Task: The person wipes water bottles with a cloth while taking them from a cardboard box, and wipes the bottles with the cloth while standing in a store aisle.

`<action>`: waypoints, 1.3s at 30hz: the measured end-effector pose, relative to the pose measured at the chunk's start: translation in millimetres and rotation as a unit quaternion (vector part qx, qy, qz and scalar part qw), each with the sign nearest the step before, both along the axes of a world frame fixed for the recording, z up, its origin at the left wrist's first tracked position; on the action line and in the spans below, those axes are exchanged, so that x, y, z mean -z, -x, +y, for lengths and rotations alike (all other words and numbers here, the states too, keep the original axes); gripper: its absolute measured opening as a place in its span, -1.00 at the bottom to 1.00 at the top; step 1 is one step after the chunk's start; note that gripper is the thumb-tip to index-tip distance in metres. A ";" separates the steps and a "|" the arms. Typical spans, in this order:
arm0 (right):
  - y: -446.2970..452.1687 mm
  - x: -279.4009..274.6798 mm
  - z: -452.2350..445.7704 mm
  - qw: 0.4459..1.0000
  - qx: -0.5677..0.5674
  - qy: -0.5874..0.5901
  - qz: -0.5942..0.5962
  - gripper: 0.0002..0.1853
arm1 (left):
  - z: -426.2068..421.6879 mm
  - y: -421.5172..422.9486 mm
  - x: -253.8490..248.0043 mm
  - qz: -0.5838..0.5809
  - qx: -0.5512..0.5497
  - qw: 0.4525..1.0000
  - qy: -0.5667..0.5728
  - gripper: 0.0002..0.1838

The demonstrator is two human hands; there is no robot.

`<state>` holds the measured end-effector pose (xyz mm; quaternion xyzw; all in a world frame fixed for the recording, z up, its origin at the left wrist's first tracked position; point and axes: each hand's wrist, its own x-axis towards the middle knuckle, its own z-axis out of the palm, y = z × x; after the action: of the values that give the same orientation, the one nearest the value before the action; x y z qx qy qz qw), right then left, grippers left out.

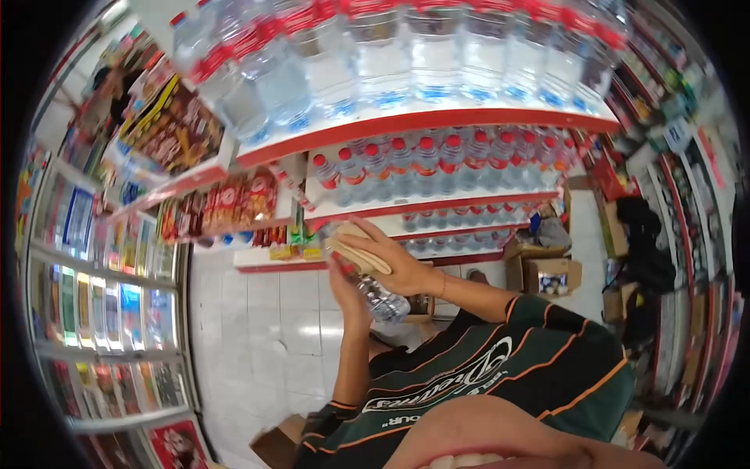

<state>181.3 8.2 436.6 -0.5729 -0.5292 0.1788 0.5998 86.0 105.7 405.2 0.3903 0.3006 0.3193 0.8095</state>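
In front of my chest, a clear plastic water bottle (pixel 383 302) lies tilted between my hands, its base toward my body. My left hand (pixel 346 293) is wrapped round its side near a red patch of label. A folded beige cloth (pixel 361 252) is pressed against the upper part of the bottle by my right hand (pixel 402 270), whose fingers lie over it. Cloth and fingers hide most of the bottle's upper end. Just beyond my hands, red-capped water bottles (pixel 426 159) stand in rows on the shelves.
A red-edged white shelf (pixel 437 119) with large bottles juts out above my hands. Snack packs (pixel 242 202) fill the shelves to the left, near glass-door fridges (pixel 109 313). Open cardboard boxes (pixel 553 276) sit on the tiled floor (pixel 258 336) at right; another box (pixel 280 445) is at lower left.
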 end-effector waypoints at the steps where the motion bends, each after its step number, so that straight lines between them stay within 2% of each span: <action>1: -0.3 5.0 0.2 0.999 -0.003 0.028 -0.015 -0.18 | -2.5 -0.8 5.8 0.026 0.009 0.999 -0.022 -0.31; 2: 3.9 8.7 -3.9 0.999 -0.031 0.027 -0.015 -0.18 | -0.9 -0.7 8.3 0.027 -0.019 0.999 -0.022 -0.31; 5: -3.4 4.5 -14.7 0.999 -0.038 0.027 -0.016 -0.19 | -1.6 -7.1 13.2 0.019 -0.001 1.000 -0.025 -0.41; 7: -17.9 15.0 -9.3 0.999 0.010 0.005 -0.051 -0.21 | -19.8 -16.9 26.2 0.031 -0.036 0.998 -0.036 -0.44; 9: -20.6 6.5 -3.5 0.999 0.034 0.016 0.011 -0.22 | -22.0 -15.7 23.7 0.048 -0.065 0.996 -0.029 -0.45; 11: -16.5 2.3 -6.1 0.999 0.028 0.017 0.030 -0.22 | -19.3 -14.0 8.8 0.013 0.019 0.999 -0.029 -0.45; 14: -1.1 9.6 -23.9 0.996 -0.017 0.064 -0.061 -0.17 | 14.9 -13.8 28.5 0.009 0.019 1.000 0.006 -0.42; 16: -4.2 1.9 -23.4 0.999 -0.012 0.035 -0.017 -0.16 | 12.4 -16.1 16.2 -0.020 0.063 0.997 0.039 -0.42; 18: -17.8 9.5 -6.4 1.000 0.024 0.004 0.010 -0.17 | -7.5 -24.0 4.8 0.015 0.006 1.000 0.019 -0.43; 19: -21.1 8.5 -4.5 0.998 0.054 0.006 -0.009 -0.19 | -14.3 -27.4 7.0 0.008 0.020 1.000 0.015 -0.42; 22: -19.6 0.1 -20.7 0.998 0.026 0.045 -0.034 -0.26 | -0.5 -32.7 14.0 -0.010 0.061 0.998 -0.008 -0.39; 23: -18.7 -2.4 -24.8 0.998 0.000 0.049 -0.031 -0.25 | 9.8 -31.9 15.3 -0.056 0.119 0.989 0.060 -0.40; 24: -24.3 6.3 -25.3 0.998 -0.011 0.050 -0.036 -0.25 | 6.4 -35.6 14.6 -0.061 0.108 0.990 0.060 -0.40; 26: -41.6 20.5 -20.6 0.998 0.028 0.001 -0.049 -0.25 | -5.7 -46.4 9.4 0.023 0.049 0.998 -0.019 -0.40; 27: -46.6 20.2 -16.7 0.998 0.052 0.025 0.002 -0.27 | -18.7 -50.7 -6.1 0.014 0.046 0.999 0.001 -0.41; 28: -46.6 19.9 -17.6 0.999 0.035 0.025 0.001 -0.27 | -12.0 -56.0 41.6 0.012 0.039 0.999 -0.023 -0.41; 31: -42.1 6.3 -27.0 0.998 0.048 0.040 -0.028 -0.27 | -8.3 -60.0 34.0 0.005 0.079 0.997 -0.006 -0.39; 33: -55.9 14.1 -19.2 0.998 0.054 0.028 -0.004 -0.26 | -13.5 -63.7 21.0 -0.031 0.080 0.995 0.041 -0.39; 34: -66.9 15.9 -21.0 0.998 0.050 0.024 0.007 -0.24 | -15.3 -67.0 15.5 -0.015 0.128 0.991 0.035 -0.39; 36: -67.9 14.6 -21.3 0.992 0.123 0.020 0.031 -0.23 | -33.9 -66.9 9.9 0.060 0.078 0.995 0.012 -0.38; 37: -68.5 22.1 -20.7 0.994 0.111 0.015 -0.016 -0.22 | -36.5 -69.9 1.0 0.107 0.034 0.994 -0.013 -0.38; 38: -67.9 23.9 -24.7 0.994 0.089 0.015 -0.067 -0.21 | -25.4 -71.7 10.6 0.080 0.056 0.995 -0.034 -0.35; 39: -59.6 21.7 -31.8 0.997 0.059 0.031 -0.032 -0.20 | -11.5 -73.3 21.4 0.048 0.067 0.995 -0.048 -0.32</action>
<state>240.9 -23.6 414.8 -0.6268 -0.5076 0.1413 0.5741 159.3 94.1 383.7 0.4628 0.2971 0.2591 0.7940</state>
